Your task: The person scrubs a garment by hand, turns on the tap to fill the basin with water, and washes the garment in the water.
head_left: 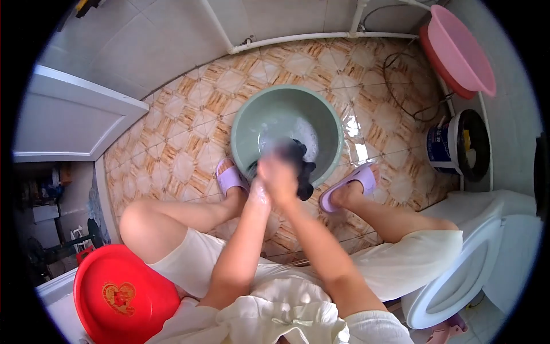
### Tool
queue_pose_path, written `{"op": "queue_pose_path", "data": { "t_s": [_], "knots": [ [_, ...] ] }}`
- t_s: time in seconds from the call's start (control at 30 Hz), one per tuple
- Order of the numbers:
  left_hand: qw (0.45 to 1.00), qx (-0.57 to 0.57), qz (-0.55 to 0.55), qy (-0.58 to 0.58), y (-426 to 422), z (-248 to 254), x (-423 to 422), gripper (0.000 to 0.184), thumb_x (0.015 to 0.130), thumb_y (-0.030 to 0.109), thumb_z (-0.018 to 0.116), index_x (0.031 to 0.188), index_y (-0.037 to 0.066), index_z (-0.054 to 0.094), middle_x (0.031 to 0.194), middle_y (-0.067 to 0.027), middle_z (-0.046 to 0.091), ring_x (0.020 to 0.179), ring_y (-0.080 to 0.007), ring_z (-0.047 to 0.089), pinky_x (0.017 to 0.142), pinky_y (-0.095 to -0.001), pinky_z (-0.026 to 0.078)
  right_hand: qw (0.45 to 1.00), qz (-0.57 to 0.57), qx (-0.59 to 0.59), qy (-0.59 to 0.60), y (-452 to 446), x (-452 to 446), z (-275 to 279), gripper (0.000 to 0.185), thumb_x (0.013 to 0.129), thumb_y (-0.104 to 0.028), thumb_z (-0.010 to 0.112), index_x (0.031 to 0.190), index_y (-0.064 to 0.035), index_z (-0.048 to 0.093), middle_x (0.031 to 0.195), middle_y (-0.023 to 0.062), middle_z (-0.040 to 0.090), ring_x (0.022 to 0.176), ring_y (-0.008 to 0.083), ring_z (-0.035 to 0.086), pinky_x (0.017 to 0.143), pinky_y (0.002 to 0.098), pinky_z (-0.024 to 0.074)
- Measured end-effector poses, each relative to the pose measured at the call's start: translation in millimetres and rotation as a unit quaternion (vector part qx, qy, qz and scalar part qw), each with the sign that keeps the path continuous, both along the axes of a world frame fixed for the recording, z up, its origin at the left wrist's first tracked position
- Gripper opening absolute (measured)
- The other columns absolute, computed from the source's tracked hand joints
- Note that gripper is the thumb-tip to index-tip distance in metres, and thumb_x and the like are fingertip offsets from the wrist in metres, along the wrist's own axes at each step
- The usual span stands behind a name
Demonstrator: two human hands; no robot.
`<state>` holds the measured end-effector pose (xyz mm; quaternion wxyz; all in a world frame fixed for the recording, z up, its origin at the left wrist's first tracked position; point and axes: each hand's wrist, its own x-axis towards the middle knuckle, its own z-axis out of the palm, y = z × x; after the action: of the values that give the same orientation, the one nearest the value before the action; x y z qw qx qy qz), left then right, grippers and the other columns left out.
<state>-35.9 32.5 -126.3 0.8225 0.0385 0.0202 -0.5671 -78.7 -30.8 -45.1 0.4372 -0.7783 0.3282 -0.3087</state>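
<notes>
A grey-green basin point(335, 120) stands on the floor between my feet, with soapy water point(307, 132) and white foam inside. Over its near rim hangs a bunched, wet-looking black cloth point(305, 175); what kind of garment it is, I cannot make out. My left hand point(262, 172) and my right hand point(282, 175) are pressed together with the cloth between and around them. Both are closed on it, though motion blurs the fingers. White suds cover my left wrist.
Purple slippers point(231, 178) are on my feet beside the basin. A red basin point(126, 295) sits at lower left, under an open white cabinet door point(74, 117). At right are a bucket point(446, 146), a pink basin point(458, 49) and a toilet point(458, 286). The tiled floor point(361, 137) shines wet.
</notes>
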Motion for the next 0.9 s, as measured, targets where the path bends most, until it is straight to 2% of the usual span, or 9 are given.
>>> {"op": "queue_pose_path", "data": {
  "t_s": [0.03, 0.1, 0.27, 0.43, 0.53, 0.7, 0.77, 0.87, 0.9],
  "knots": [
    [0.932, 0.356, 0.034, -0.067, -10.6, 35.4, -5.9, 0.029, 0.084, 0.019, 0.060, 0.108, 0.004, 0.055, 0.104, -0.0063, 0.059, 0.098, -0.0196, 0.056, 0.088, -0.0336, 0.045, 0.990, -0.042, 0.039, 0.128, -28.6, 0.7, 0.4, 0.027, 0.083, -0.026, 0.056, 0.067, -0.0043, 0.054, 0.070, 0.0178, 0.059, 0.067, 0.0373, 0.059, 0.060, 0.0444, 0.0462],
    [0.937, 0.343, 0.045, -0.041, -18.2, 41.9, -7.0, 0.027, 0.088, 0.011, 0.045, 0.113, 0.003, 0.050, 0.107, -0.0114, 0.059, 0.099, -0.0220, 0.058, 0.086, -0.0371, 0.048, 0.960, -0.085, 0.078, 0.254, -49.2, -2.8, 5.3, 0.023, 0.082, -0.024, 0.056, 0.070, -0.0036, 0.054, 0.076, 0.0186, 0.060, 0.072, 0.0360, 0.059, 0.063, 0.0436, 0.0464],
    [0.927, 0.371, 0.012, -0.057, -18.5, 51.4, 0.6, 0.029, 0.091, 0.021, 0.043, 0.113, 0.002, 0.050, 0.110, -0.0120, 0.057, 0.100, -0.0221, 0.056, 0.088, -0.0378, 0.047, 0.996, -0.068, 0.005, -0.054, -7.5, 0.3, 44.7, 0.025, 0.072, -0.023, 0.065, 0.090, -0.0074, 0.057, 0.083, 0.0151, 0.063, 0.074, 0.0351, 0.061, 0.066, 0.0405, 0.0488],
    [0.887, 0.454, 0.059, -0.065, -23.6, 71.2, -12.2, 0.031, 0.090, 0.013, 0.039, 0.117, 0.000, 0.047, 0.109, -0.0126, 0.057, 0.101, -0.0244, 0.056, 0.089, -0.0402, 0.047, 0.988, -0.039, 0.032, 0.145, -39.9, -3.0, 10.2, 0.020, 0.072, -0.025, 0.062, 0.076, -0.0053, 0.061, 0.075, 0.0178, 0.063, 0.071, 0.0365, 0.061, 0.065, 0.0446, 0.0477],
    [0.941, 0.327, 0.042, -0.071, -34.4, 86.7, -10.2, 0.032, 0.092, 0.016, 0.036, 0.116, -0.001, 0.050, 0.108, -0.0112, 0.058, 0.100, -0.0239, 0.057, 0.090, -0.0374, 0.045, 0.976, -0.136, 0.021, 0.167, -70.5, -7.2, 9.2, 0.020, 0.077, -0.020, 0.056, 0.092, -0.0066, 0.056, 0.079, 0.0173, 0.063, 0.070, 0.0369, 0.061, 0.063, 0.0476, 0.0469],
    [0.939, 0.321, 0.080, -0.091, -7.5, 48.0, 0.5, 0.033, 0.091, 0.028, 0.042, 0.109, 0.005, 0.056, 0.106, -0.0075, 0.058, 0.099, -0.0200, 0.056, 0.090, -0.0333, 0.044, 0.997, 0.047, -0.055, -0.004, 0.8, -12.6, 49.8, 0.019, 0.076, -0.021, 0.060, 0.088, -0.0086, 0.055, 0.079, 0.0133, 0.063, 0.069, 0.0347, 0.061, 0.062, 0.0429, 0.0486],
    [0.985, -0.122, 0.051, -0.111, 2.2, -3.0, 1.6, 0.035, 0.090, 0.033, 0.044, 0.111, 0.008, 0.055, 0.102, -0.0053, 0.058, 0.097, -0.0180, 0.055, 0.089, -0.0324, 0.043, 0.991, 0.085, -0.065, 0.078, 6.0, -10.7, 45.9, 0.022, 0.075, -0.028, 0.061, 0.079, -0.0078, 0.055, 0.077, 0.0135, 0.063, 0.068, 0.0316, 0.062, 0.062, 0.0422, 0.0496],
    [0.917, 0.394, 0.049, -0.040, -32.6, 81.1, -12.3, 0.030, 0.093, 0.031, 0.045, 0.116, 0.012, 0.053, 0.108, -0.0037, 0.059, 0.101, -0.0187, 0.055, 0.093, -0.0375, 0.041, 0.988, -0.058, 0.001, 0.141, -38.1, 3.9, 19.9, 0.028, 0.082, -0.032, 0.055, 0.071, -0.0066, 0.057, 0.065, 0.0162, 0.061, 0.060, 0.0358, 0.060, 0.056, 0.0455, 0.0477],
    [0.934, 0.355, 0.038, -0.009, -31.7, 89.2, -12.4, 0.030, 0.094, 0.029, 0.045, 0.117, 0.012, 0.052, 0.110, -0.0053, 0.059, 0.102, -0.0204, 0.055, 0.092, -0.0387, 0.042, 0.980, -0.087, 0.023, 0.180, -53.3, 5.0, 19.5, 0.026, 0.084, -0.029, 0.054, 0.073, -0.0058, 0.056, 0.066, 0.0165, 0.062, 0.060, 0.0373, 0.060, 0.056, 0.0468, 0.0473]
  ]
}}
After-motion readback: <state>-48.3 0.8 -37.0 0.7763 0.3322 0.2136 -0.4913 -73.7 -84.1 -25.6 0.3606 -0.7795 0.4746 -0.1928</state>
